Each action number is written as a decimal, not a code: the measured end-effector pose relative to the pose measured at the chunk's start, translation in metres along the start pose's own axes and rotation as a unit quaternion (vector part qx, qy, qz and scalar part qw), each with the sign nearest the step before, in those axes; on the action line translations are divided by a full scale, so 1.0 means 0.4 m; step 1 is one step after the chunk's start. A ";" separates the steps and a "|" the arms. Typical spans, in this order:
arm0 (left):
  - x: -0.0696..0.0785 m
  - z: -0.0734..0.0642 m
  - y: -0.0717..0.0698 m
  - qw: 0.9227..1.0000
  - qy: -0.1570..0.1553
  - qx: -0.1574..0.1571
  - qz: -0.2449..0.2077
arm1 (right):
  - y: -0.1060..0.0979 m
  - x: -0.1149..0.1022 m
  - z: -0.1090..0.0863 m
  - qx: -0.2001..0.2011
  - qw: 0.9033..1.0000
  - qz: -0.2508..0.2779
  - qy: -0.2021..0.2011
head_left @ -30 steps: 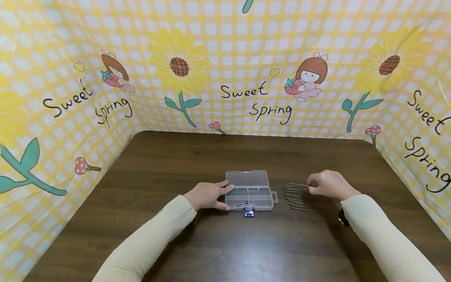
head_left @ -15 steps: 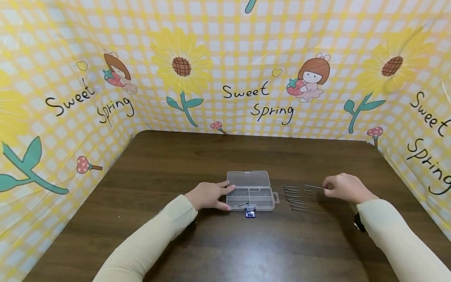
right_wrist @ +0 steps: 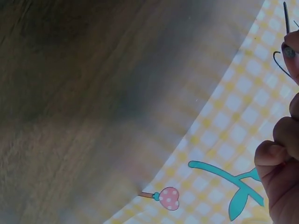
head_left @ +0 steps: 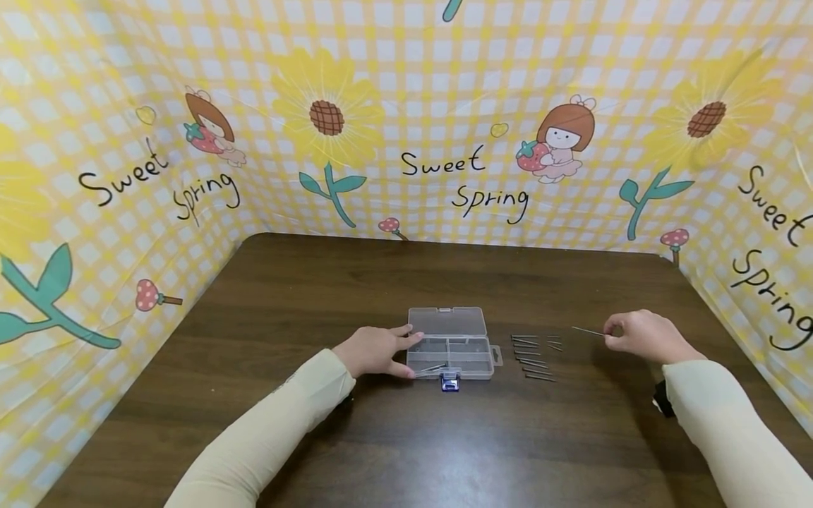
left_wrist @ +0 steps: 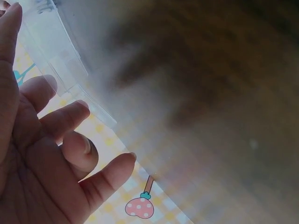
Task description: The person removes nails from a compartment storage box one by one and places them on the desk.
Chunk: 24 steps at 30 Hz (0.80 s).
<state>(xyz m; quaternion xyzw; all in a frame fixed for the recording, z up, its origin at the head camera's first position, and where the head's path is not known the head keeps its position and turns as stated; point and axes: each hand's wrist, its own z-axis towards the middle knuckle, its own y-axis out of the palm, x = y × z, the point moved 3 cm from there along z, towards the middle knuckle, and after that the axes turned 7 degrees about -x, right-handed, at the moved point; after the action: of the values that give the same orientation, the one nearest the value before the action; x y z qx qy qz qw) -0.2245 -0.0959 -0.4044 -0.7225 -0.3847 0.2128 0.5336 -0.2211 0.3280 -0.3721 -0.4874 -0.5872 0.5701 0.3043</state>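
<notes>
A clear plastic compartment box (head_left: 471,347) sits on the table with its lid (head_left: 447,322) swung back. A few nails (head_left: 435,367) lie in its front left compartment. My left hand (head_left: 375,351) rests at the box's left side, its fingers spread and touching the edge. In the left wrist view those fingers (left_wrist: 65,119) are beside the blurred box. Right of the box lie several long nails (head_left: 533,354) in a rough column, with several shorter ones (head_left: 555,343) beside them. Farther right, my right hand (head_left: 648,337) pinches a single nail (head_left: 587,330) between thumb and fingertip, pointing left.
A blue latch (head_left: 450,383) sticks out at the box's front, and a hanging tab (head_left: 497,355) at its right side. The brown wooden table (head_left: 406,444) is bounded by a yellow checked cloth (head_left: 413,106) at the back and sides.
My right hand has moved right, away from the group of nails, carrying one nail. My left hand and the box have stayed in place.
</notes>
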 end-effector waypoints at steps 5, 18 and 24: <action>-0.002 0.002 0.000 1.000 -0.004 -0.005 0.002 | 0.009 0.014 0.009 -0.013 1.000 -0.005 0.004; 0.001 -0.002 0.002 1.000 -0.011 -0.010 0.007 | 0.031 0.020 0.027 -0.036 0.999 0.000 -0.012; 0.002 -0.004 -0.003 1.000 -0.012 -0.013 0.002 | 0.028 0.016 0.037 -0.045 0.999 -0.010 -0.018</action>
<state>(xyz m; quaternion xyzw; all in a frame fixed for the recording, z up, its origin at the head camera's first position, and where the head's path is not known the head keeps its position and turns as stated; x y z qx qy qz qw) -0.2232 -0.0960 -0.4026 -0.7272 -0.3925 0.2179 0.5193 -0.2345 0.3269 -0.3865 -0.4844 -0.6224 0.5489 0.2770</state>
